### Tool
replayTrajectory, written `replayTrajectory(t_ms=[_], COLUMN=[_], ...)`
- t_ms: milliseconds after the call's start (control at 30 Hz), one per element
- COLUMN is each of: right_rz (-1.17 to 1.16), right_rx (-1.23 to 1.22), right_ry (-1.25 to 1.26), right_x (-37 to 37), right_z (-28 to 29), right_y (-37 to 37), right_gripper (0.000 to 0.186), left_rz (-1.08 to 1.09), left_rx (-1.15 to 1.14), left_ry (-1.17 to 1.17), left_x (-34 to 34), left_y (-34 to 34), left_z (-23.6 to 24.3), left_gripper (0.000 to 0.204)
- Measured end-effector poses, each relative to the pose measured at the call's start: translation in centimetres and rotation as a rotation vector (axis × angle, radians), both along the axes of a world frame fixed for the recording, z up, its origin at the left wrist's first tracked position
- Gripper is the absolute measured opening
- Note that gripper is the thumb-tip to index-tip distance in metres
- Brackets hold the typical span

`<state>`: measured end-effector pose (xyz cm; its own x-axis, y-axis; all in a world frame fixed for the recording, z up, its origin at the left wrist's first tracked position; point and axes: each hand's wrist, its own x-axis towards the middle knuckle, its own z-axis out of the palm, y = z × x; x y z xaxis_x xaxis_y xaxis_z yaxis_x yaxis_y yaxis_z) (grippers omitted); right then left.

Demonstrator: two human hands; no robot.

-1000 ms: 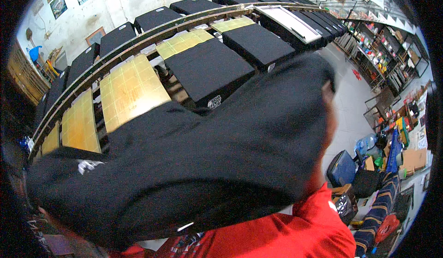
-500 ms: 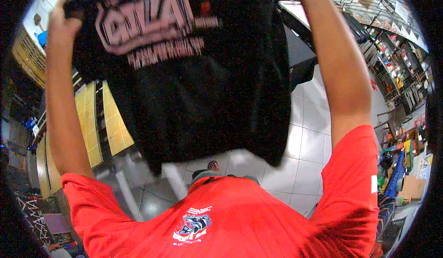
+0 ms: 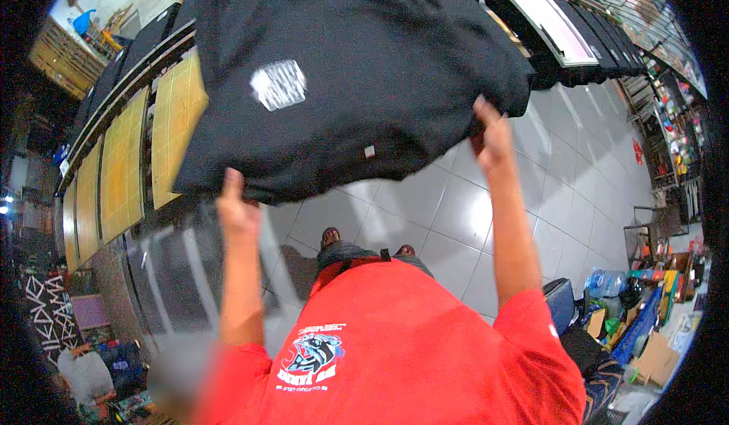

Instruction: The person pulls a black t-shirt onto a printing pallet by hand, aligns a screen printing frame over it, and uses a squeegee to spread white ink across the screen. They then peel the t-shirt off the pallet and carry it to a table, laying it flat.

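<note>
A black T-shirt [image 3: 342,113] spreads out ahead of me, sagging between my hands along its near edge. It carries a white printed patch [image 3: 279,85] and a small pale tag [image 3: 370,151] by that edge. My left hand [image 3: 238,206] is closed on the near left corner, thumb on top and fingers under the cloth. Farther out, my right hand [image 3: 492,138] grips the right side the same way, slightly blurred. The shirt's far part runs over the row of boards, and whatever lies beneath it is hidden.
Yellow flat boards [image 3: 125,168] stand in a row on the left. A white-framed screen [image 3: 543,15] lies among black-covered boards at the far right. Grey floor tiles [image 3: 456,212] lie below. Shelves of bottles [image 3: 680,132], a clear water jug [image 3: 607,282] and a cardboard box [image 3: 654,360] are at right.
The shirt has come down from its raised position, and its large pinkish print no longer shows. Both hands have moved lower and closer together, now at the near edge.
</note>
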<state>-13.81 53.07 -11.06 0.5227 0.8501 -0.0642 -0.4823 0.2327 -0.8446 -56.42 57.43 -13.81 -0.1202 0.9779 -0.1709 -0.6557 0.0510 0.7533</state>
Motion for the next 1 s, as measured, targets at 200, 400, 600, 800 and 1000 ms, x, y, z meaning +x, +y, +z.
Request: replayTrajectory(t_ms=[200, 400, 600, 800, 1000], right_rz=[0.153, 0.089, 0.173, 0.425, 0.114], right_rx=[-0.284, -0.398, -0.331, -0.037, -0.160], right_ry=[0.409, 0.730, 0.799, 1.078, 0.627], right_x=[0.3, 0.9, 0.6, 1.4, -0.1], right_z=[-24.9, -35.4, -41.7, -46.3, -45.0], right_y=[-1.4, 3.6, 11.8, 17.3, 19.2], right_gripper=[0.037, 0.031, 0.030, 0.047, 0.056], left_rz=[-0.051, -0.048, -0.220, -0.014, -0.109], left_rx=[-0.305, -0.477, -0.226, -0.346, -0.305], left_ry=[-0.226, -0.285, -0.307, -0.325, -0.269], left_x=[2.6, 5.7, 3.9, 5.0, 2.5], left_y=[-1.3, 2.2, 8.6, 14.3, 17.5], left_z=[-27.2, -30.9, -37.4, -38.2, -40.1], left_gripper=[0.040, 0.040, 0.038, 0.028, 0.029])
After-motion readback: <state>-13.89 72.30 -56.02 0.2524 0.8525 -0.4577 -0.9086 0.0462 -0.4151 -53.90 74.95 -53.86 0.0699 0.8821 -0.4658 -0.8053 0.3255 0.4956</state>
